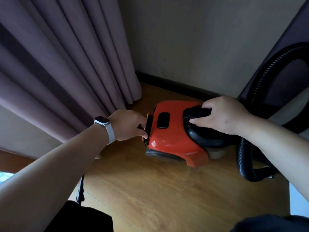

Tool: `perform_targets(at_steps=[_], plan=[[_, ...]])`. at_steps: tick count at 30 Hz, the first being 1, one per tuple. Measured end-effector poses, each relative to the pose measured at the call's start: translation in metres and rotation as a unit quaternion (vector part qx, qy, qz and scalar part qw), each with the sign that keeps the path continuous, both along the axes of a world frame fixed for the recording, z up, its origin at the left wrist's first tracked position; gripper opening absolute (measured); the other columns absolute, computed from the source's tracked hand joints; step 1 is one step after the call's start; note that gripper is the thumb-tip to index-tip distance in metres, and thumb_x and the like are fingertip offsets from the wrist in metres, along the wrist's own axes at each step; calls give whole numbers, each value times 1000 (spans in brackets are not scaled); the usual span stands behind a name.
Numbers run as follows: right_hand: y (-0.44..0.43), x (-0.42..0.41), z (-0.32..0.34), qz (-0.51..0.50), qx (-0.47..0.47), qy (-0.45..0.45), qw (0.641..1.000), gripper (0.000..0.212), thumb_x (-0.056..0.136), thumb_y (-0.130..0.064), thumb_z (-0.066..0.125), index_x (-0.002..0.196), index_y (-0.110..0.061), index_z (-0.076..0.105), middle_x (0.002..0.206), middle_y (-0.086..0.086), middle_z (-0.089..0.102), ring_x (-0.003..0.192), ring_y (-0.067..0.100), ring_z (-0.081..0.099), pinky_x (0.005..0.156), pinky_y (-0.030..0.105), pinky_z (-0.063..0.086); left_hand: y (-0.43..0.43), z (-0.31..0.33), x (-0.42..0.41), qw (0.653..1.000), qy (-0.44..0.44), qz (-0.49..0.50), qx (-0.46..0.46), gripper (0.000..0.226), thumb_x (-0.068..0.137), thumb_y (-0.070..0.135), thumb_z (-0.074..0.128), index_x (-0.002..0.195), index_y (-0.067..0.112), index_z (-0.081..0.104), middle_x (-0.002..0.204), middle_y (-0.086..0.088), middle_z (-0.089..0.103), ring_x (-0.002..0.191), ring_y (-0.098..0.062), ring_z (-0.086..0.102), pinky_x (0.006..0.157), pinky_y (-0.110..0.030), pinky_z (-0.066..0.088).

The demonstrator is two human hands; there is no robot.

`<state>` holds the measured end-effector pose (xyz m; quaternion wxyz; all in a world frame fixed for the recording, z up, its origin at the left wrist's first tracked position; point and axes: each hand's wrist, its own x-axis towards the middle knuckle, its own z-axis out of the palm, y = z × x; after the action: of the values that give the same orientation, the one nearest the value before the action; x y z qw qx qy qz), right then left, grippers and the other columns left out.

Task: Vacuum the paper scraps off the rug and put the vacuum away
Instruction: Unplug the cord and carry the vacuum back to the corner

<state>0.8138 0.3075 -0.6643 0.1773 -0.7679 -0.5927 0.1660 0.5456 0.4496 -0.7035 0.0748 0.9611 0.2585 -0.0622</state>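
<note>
Gripping the black handle (195, 113) on top of the red vacuum (173, 131), my right hand (224, 114) curls its fingers over it and covers the handle's far right part. My left hand (128, 125) hides its own fingertips against a black fitting (148, 129) at the vacuum's left end, so I cannot tell whether they pinch it or only press it. The vacuum's near edge is blurred, and the ribbed black hose (245, 158) is cut off by my right forearm before it loops up at the far right. A white-strapped watch (102, 122) sits on my left wrist. The vacuum stands on a wooden plank floor (150, 190) in a room corner, near a dark skirting board (175, 82) under a plain beige wall (200, 39), with a purple pleated curtain (66, 64) hanging at the left. Its long axis runs left to right, fitting end toward the curtain, hose end to the right.
</note>
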Motion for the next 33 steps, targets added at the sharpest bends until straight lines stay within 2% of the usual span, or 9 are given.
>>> perform_targets(at_steps=[3,8,12,15,18,20,23,27,33], plan=[[-1,-4,4,44,3,4,999,39,66,-59,73,67,-20,69,63,-4,66,66,14,63,67,38,54,7,0,-3,1000,-14,21,6,32,77,61,69,83,30,66,79,16,59,76,-6,57,67,-31,49],[-3,-6,9,83,-1,7,997,44,60,-63,70,61,-20,64,58,-2,64,61,13,60,62,38,52,23,-6,-12,985,-117,79,-95,22,79,41,77,91,23,74,84,15,59,78,-4,56,71,-25,46],[-6,-11,16,107,-10,17,994,36,59,-61,72,59,-25,66,58,-9,65,59,8,60,60,33,50,28,-18,-15,978,-133,98,-128,18,83,34,75,97,22,74,89,11,62,81,-2,56,72,-21,45],[-9,-11,21,113,-12,26,993,38,58,-61,74,60,-24,67,58,-6,65,58,10,60,58,34,51,32,-31,-16,944,-148,181,-231,7,89,28,70,95,27,74,90,15,67,83,5,60,75,-12,44],[-9,-9,21,119,-1,42,992,42,59,-61,74,61,-19,68,60,-1,66,59,14,61,61,38,52,36,-49,-25,891,-148,260,-343,14,90,23,69,80,31,76,84,4,73,83,-9,64,84,-29,51],[-8,-7,19,115,9,57,992,47,59,-61,74,61,-15,67,61,3,67,61,20,62,62,41,53,33,-57,-27,842,-185,299,-409,19,91,12,67,76,22,74,74,-4,69,75,-16,59,77,-31,51],[-7,-4,15,105,19,61,992,53,58,-62,73,62,-10,66,62,8,66,62,26,61,61,43,53,23,-61,-25,799,-225,330,-449,18,96,6,58,82,11,69,66,1,63,65,-10,54,60,-19,48],[-6,-3,12,85,13,67,994,46,59,-61,76,63,-16,69,63,2,69,63,21,65,63,41,55,14,-68,-30,782,-213,369,-455,22,101,11,49,90,11,68,62,3,65,60,-10,57,56,-20,46],[-7,-2,13,32,13,63,997,41,60,-58,79,64,-18,70,60,0,67,60,16,64,62,39,55,-1,-69,-28,767,-151,398,-480,23,103,17,49,95,12,70,77,-7,69,67,-17,64,62,-26,54]])
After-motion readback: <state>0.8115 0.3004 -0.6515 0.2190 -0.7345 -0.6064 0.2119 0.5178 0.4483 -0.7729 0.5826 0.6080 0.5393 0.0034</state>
